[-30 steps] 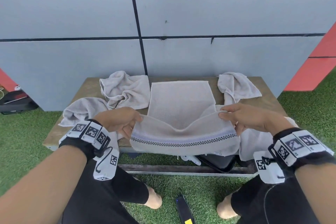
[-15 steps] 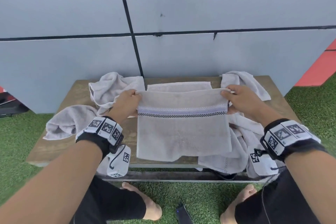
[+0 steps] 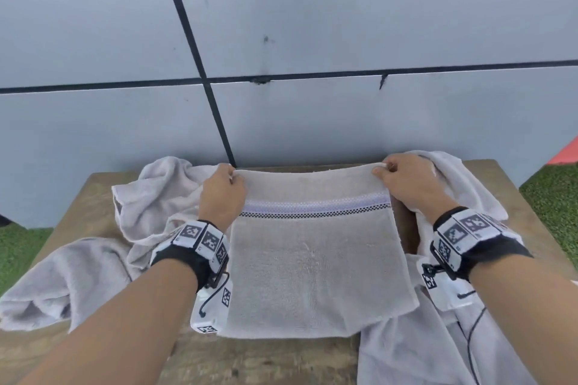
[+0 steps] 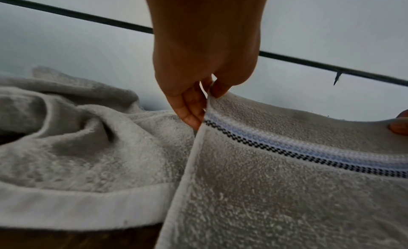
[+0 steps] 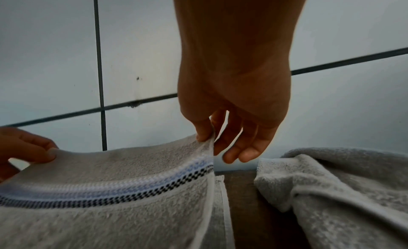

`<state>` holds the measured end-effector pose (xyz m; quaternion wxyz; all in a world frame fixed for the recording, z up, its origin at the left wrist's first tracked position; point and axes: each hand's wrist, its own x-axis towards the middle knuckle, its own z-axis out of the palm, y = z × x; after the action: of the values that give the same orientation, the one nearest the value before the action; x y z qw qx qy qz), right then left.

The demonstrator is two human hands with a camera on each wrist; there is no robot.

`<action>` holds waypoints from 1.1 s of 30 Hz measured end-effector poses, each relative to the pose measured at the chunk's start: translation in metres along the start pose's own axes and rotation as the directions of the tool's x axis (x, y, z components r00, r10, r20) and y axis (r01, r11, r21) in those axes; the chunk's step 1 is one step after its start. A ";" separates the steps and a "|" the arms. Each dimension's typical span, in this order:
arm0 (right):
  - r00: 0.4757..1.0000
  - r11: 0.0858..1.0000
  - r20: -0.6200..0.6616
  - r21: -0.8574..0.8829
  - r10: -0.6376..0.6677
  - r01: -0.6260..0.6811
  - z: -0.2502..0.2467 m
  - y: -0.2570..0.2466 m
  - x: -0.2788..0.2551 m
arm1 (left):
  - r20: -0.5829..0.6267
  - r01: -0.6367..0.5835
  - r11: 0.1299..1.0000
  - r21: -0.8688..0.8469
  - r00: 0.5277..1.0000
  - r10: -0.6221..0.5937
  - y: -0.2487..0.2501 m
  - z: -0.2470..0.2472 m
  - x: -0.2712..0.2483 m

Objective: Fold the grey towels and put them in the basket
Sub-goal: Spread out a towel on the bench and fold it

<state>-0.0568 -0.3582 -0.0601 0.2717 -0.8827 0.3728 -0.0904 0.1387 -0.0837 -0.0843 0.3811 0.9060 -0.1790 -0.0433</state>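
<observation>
Folded towel (image 3: 316, 266): grey terry cloth, matt, looped nubbly pile; flat-woven band near far edge, smooth white and pale blue, black check line. Loose towels (image 3: 150, 206): same matt terry, smooth flat hems. Table (image 3: 269, 359): bare wood, worn, dull, grainy. Wall panels (image 3: 344, 9): smooth, faint sheen, dark seams. Ground (image 3: 550, 197): green artificial turf, rough.

Both forearms reach forward side by side, each wrist wrapped in a black band (image 3: 184, 255) carrying white square-coded markers. The left hand (image 3: 221, 194) is knuckles-up, thumb and fingers (image 4: 189, 109) closed in a pinch on a towel (image 3: 312, 262) corner. The right hand (image 3: 406, 184) mirrors it at the opposite corner, thumb (image 5: 204, 130) and forefinger pinching, its other fingers hanging loosely curled and clear of the cloth.
</observation>
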 end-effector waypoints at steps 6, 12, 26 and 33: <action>0.997 0.998 0.076 -0.046 -0.026 0.029 0.035 0.015 0.028 | 0.143 -0.074 0.978 0.196 0.989 0.046 -0.010 0.030 0.026; 0.982 0.987 0.128 -0.060 -0.140 0.148 0.051 0.012 0.023 | 0.233 -0.185 0.947 0.264 0.965 0.123 -0.009 0.034 0.024; 0.987 0.948 0.025 0.283 -0.157 0.144 -0.004 -0.018 -0.072 | 0.261 -0.149 0.988 0.034 0.956 0.135 -0.001 -0.044 -0.047; 0.981 0.885 -0.078 0.423 -0.178 0.194 -0.038 -0.019 -0.167 | 0.225 -0.159 0.985 0.072 0.964 0.140 -0.008 -0.099 -0.107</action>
<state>-0.1767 -0.2447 -0.0108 0.4422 -0.8311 0.2625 -0.2119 0.0626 0.0265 -0.0258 0.3203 0.8958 -0.2895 -0.1058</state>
